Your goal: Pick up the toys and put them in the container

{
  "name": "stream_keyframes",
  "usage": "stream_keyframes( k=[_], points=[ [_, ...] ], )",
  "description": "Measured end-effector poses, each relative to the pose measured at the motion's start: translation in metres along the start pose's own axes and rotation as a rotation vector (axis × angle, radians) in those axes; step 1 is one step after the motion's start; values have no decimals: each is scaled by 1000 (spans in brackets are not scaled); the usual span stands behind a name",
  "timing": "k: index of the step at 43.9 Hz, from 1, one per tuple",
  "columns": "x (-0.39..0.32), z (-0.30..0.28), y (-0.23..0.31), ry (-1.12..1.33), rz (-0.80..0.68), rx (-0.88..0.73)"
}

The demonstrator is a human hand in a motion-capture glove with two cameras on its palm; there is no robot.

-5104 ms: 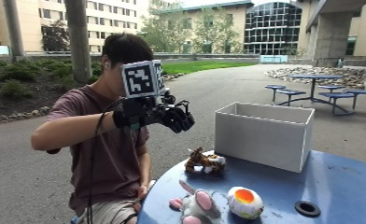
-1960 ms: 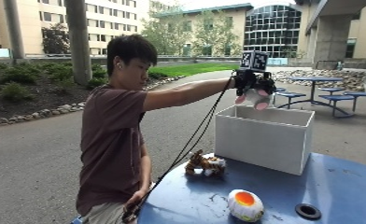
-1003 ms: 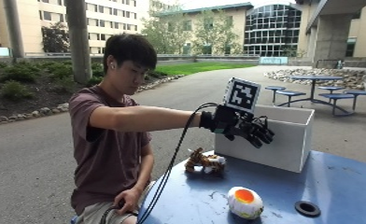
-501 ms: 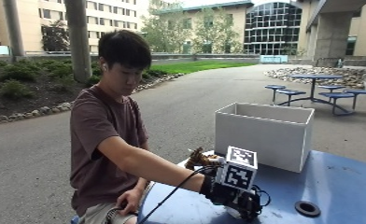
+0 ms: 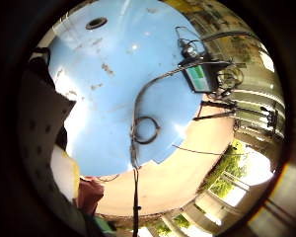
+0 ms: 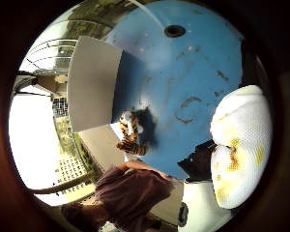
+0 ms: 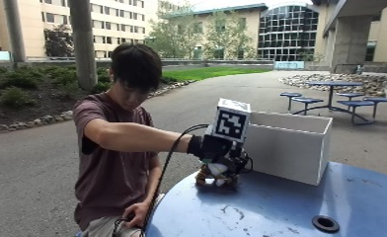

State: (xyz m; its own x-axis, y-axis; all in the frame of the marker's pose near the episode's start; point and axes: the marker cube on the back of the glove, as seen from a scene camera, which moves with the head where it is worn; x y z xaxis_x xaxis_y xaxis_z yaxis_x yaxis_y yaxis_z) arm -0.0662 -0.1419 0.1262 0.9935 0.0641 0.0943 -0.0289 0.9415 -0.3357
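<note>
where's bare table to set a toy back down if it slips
The blue table is bare between the white container and the centre hole, and along the near edge. It is crowded beside the container's left corner, where the tiger toy sits under the gloved right hand holding a white and yellow toy.

Egg toy lifted off the table
The gloved right hand (image 7: 218, 150), low at the table edge half a second ago, now holds the white-and-yellow egg toy (image 6: 239, 150) raised beside the white container (image 7: 287, 145).
</note>
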Motion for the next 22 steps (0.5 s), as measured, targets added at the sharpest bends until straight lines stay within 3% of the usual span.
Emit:
stream_keyframes(
  k=[12,22],
  points=[
    [-45,-136,34,148,-102,138],
    [-146,-216,6,46,-55,257]
  ],
)
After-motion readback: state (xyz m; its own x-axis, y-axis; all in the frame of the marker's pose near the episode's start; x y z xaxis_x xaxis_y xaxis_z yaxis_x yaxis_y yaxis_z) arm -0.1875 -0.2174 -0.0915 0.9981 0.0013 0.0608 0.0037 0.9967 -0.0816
